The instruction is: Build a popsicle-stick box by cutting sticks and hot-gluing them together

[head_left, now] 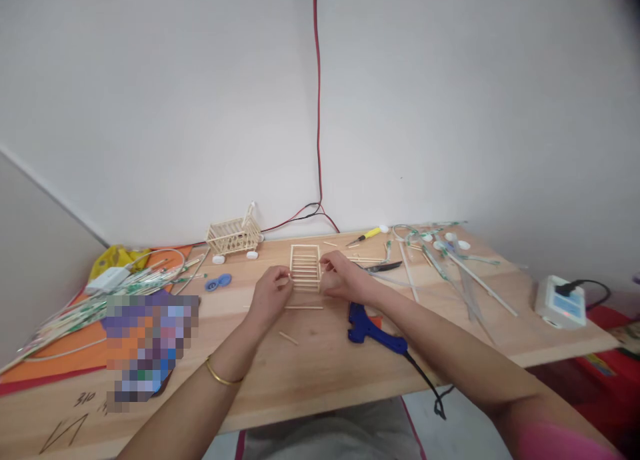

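Note:
A small ladder-like frame of thin wooden sticks [305,259] lies in front of me, with several crossbars. At its left side my left hand [273,292] pinches the edge with thumb and forefinger. My right hand [345,277] has its fingers closed on the opposite edge. Just below the frame is a loose wooden stick [306,307], and nearer to me lies a shorter stick piece [289,338]. A blue glue gun [377,332] rests under my right forearm, its black cord running off the table's front edge.
A stick-built cart [233,237] with white wheels stands at the back left. Blue caps [218,283], a pixelated phone-like object [155,353] and packaged sticks [135,290] are to the left. Scissors [385,267], a yellow-handled tool [370,234] and a white power box [560,303] are right.

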